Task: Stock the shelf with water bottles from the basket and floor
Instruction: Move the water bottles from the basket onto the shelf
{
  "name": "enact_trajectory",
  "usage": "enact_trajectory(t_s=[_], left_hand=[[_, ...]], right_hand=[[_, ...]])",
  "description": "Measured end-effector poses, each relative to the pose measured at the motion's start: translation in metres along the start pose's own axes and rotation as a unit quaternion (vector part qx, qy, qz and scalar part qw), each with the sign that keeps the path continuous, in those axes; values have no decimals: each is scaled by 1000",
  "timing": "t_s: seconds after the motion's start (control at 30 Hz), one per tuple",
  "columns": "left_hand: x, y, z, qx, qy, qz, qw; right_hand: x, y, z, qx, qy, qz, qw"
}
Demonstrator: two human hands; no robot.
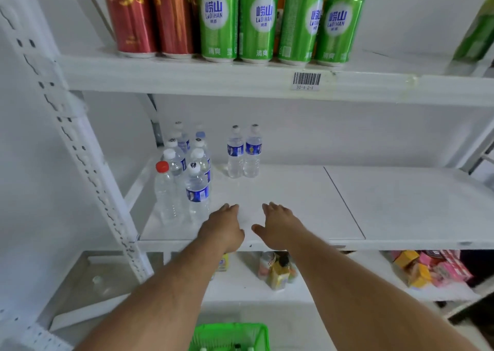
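Observation:
Several clear water bottles with blue labels [197,190] stand in rows at the left of the white middle shelf [294,206]; one red-capped bottle [164,190] stands at their front left. Two more blue-label bottles [243,151] stand side by side farther back. My left hand [223,226] and my right hand [278,223] reach over the shelf's front edge, both with straight fingers and holding nothing. The left hand is just right of the nearest bottle, apart from it. A green basket [230,336] sits on the floor below, with bottle caps showing inside.
Red and green cans [256,21] line the shelf above, which carries a barcode label [306,81]. A white slotted upright [80,150] stands at the left. Small yellow and pink cartons [427,267] lie on the lower shelf.

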State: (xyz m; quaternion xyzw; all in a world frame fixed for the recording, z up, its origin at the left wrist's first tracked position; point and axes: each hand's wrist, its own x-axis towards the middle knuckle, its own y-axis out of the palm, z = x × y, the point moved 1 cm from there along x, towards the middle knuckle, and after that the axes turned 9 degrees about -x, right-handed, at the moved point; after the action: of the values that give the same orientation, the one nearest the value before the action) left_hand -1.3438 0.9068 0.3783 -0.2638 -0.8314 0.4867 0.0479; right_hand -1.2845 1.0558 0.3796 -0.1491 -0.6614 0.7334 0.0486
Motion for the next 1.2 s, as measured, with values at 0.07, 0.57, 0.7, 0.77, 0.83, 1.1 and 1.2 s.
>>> enact_trajectory(t_s=[0.07,0.57,0.7,0.77,0.83,1.1,1.2], left_hand=[[-18,9,-1,2,-13,0,1000],[-154,161,46,20,-133,140,981],[-162,178,78,-2,-149,166,975],[-163,181,97,-7,-159,178,971],[-162,181,121,-8,-178,183,967],[-137,192,247,-49,-218,230,947],[-121,207,294,-71,-238,234,940]], right_hand=[[-19,6,-2,8,-7,1,1000],[-160,168,-51,56,-11,163,985],[-168,194,-44,71,15,198,977],[-166,203,-37,78,29,214,973],[-161,214,-23,89,43,226,969],[-134,287,73,151,104,299,936],[-119,331,104,184,127,326,919]])
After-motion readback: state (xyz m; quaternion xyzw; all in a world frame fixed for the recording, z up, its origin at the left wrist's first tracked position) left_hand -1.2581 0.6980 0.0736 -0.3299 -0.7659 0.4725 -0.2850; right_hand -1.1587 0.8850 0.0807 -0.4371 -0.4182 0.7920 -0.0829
